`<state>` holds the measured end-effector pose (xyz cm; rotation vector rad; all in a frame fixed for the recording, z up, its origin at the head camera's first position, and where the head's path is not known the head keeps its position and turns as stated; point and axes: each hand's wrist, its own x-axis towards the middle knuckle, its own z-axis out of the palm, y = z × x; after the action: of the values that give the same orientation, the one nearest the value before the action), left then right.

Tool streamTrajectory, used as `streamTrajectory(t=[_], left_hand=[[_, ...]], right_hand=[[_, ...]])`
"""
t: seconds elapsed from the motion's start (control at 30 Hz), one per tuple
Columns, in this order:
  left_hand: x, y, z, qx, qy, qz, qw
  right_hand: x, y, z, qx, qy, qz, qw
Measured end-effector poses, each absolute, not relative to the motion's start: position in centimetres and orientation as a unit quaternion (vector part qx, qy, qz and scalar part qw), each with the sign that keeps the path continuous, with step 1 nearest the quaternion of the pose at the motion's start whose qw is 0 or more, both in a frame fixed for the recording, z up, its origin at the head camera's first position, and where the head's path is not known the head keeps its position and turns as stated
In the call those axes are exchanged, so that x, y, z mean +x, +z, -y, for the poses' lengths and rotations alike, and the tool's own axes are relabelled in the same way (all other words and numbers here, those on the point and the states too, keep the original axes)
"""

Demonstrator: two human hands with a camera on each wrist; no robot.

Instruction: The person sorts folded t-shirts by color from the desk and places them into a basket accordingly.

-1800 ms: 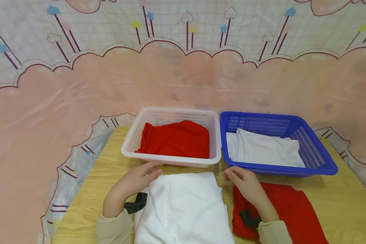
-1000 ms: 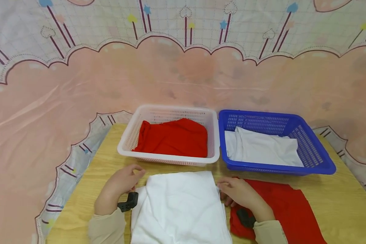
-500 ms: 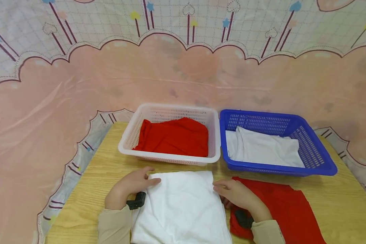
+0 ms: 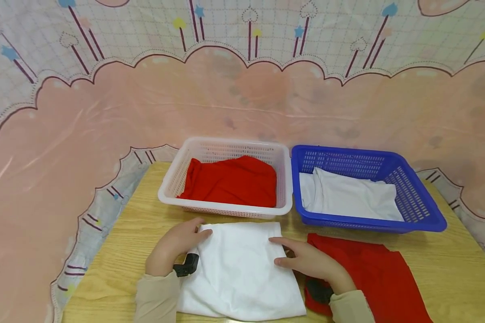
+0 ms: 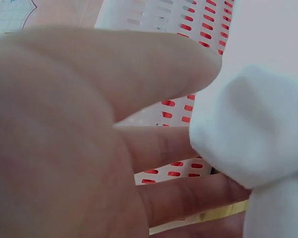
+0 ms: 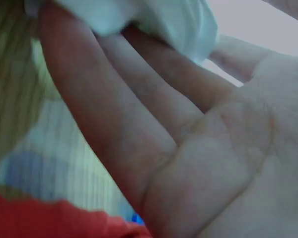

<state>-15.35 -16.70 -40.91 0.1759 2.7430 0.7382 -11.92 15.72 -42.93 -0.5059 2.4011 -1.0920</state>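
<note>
A folded white cloth (image 4: 242, 269) lies between my hands in the head view. My left hand (image 4: 178, 244) holds its left side; in the left wrist view the thumb (image 5: 174, 64) lies at the cloth's edge and the fingers reach beneath it. On the right side, my right hand (image 4: 311, 260) grips the cloth with thumb and index finger over the top. The right wrist view shows its other fingers (image 6: 109, 99) running under the white fabric (image 6: 174, 25). Beside and partly behind the right wrist lies a folded red cloth (image 4: 388, 278).
Behind the white cloth stands a white basket (image 4: 226, 208) with red cloth (image 4: 234, 181) inside. To its right, a blue basket (image 4: 372, 224) contains folded white cloth (image 4: 353, 197). The wooden table (image 4: 105, 273) meets a patterned curtain (image 4: 165, 103) at the back.
Both hands have come in to the white cloth's sides, the right hand's fingers now reaching onto it. The cloth's near edge has moved up into view. Baskets and red cloth stay put.
</note>
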Motion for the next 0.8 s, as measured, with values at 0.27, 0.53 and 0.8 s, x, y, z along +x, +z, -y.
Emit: streamTrajectory(t=[0.27, 0.53, 0.8], left_hand=[[-15.4, -40.4, 18.1, 0.021, 0.316, -0.935, 0.163], [-15.2, -40.1, 20.4, -0.058, 0.351, -0.912, 0.205], [-15.0, -39.7, 20.8, -0.060, 0.322, -0.922, 0.207]], right_hand=[[-12.0, -43.0, -15.5, -0.175, -0.409, -0.868, 0.221], [-12.4, -42.1, -16.9, -0.141, -0.418, -0.872, 0.214], [-11.9, -41.7, -16.8, -0.123, -0.421, -0.856, 0.273]])
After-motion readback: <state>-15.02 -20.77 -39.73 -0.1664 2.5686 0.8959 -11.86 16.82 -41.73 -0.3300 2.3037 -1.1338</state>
